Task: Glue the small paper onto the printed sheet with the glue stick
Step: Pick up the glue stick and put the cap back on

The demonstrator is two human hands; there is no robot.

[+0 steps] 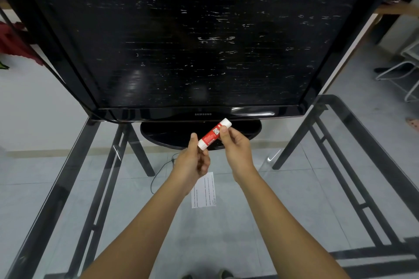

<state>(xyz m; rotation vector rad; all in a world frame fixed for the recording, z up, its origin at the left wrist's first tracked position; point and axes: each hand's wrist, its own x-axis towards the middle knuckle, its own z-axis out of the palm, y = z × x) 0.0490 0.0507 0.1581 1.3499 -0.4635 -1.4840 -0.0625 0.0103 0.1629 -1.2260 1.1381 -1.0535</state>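
A red and white glue stick (pixel 213 134) is held tilted in the air above the glass table, white cap end pointing up and to the right. My left hand (pixel 193 162) pinches its lower white end. My right hand (pixel 235 145) grips its upper part near the cap. Below my hands a white printed sheet (pixel 205 191) with lines of text lies flat on the glass; my left wrist covers its upper left corner. I see no separate small paper.
A large black Samsung screen (pixel 181 36) on an oval black stand (pixel 172 133) fills the far half of the glass table (pixel 340 165). The table's dark metal frame, a cable and the tiled floor show through the glass.
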